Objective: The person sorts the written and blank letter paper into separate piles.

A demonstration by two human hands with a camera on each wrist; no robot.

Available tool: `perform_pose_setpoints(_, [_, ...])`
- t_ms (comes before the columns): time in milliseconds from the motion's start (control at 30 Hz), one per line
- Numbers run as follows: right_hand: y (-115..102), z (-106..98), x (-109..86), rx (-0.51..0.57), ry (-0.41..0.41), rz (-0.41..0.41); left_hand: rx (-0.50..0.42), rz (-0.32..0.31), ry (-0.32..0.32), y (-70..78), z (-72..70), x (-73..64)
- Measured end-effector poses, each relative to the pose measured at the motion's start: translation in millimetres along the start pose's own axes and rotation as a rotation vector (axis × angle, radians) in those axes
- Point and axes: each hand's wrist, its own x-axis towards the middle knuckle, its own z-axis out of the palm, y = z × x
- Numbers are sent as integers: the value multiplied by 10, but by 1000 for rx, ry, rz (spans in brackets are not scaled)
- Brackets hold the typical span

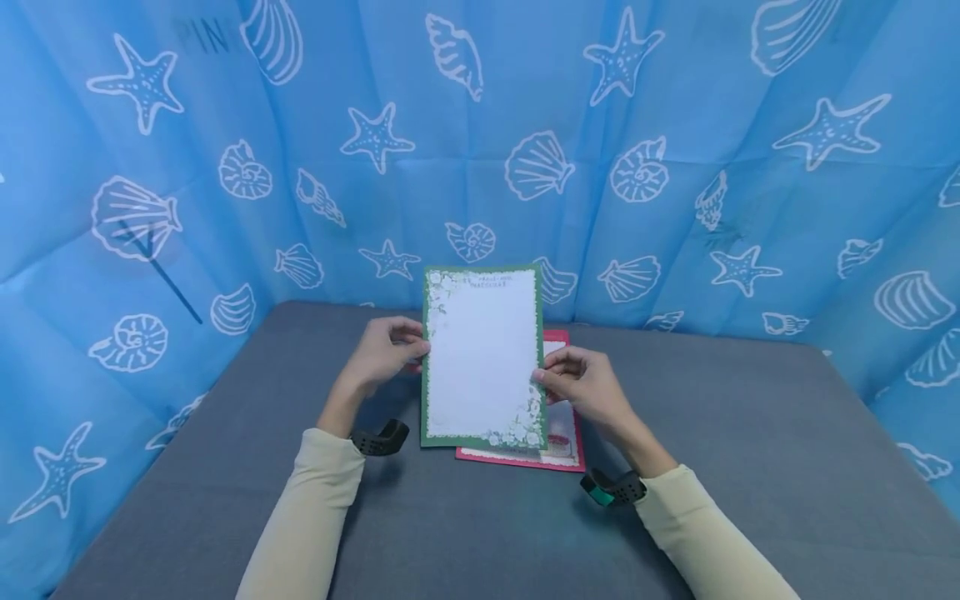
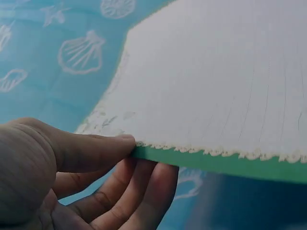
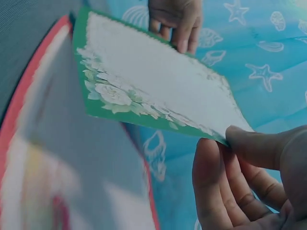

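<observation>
Pinching the green-bordered sheet [image 1: 480, 358] along its two long sides, both hands are clamping it between thumb and fingers: the left hand [image 1: 384, 354] is taking the left edge, its thumb [image 2: 103, 147] lying on the face and its fingertips [image 2: 160, 179] supporting from beneath, while the right hand [image 1: 591, 385] is gripping the opposite edge a little lower, nearer the printed white flowers [image 1: 525, 425]. Judging by those small grips, the sheet is weighing very little; it is spanning the gap between the hands without sagging much, so it is probably behaving like thin card or firm paper, springy but likely to crease or dent if squeezed hard or pushed inward. How slippery its surface is, the pictures are not showing. The plain green margins are offering the best hold, one on each side near mid-height, with light, even pressure keeping it flat. Below, the sheet is hovering over a red-bordered sheet [image 1: 566, 429], covering most of it, and that one is apparently lying on the grey table [image 1: 712, 433]. Black bands [image 1: 613, 487] are circling both wrists, and farther out a blue curtain [image 1: 465, 125] printed with shells and starfish is hanging behind.
</observation>
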Motion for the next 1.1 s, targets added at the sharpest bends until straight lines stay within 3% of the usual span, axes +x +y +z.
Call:
perform_pose_setpoints(333, [-181,463,244,78,42,83,73,-41,79,-21,-366,-61])
perform_pose_setpoints(600, [-163,859,330,-32,135,130,154,-90,179,-66,-513,-112])
perform_pose_setpoints(800, [-51,1031,338,-159,114,128,226,-144,193,-189,-559,-81])
perform_pose_setpoints(1100, [46,1126,332,-227,28,121,292,-214,202,-311,-603,-44])
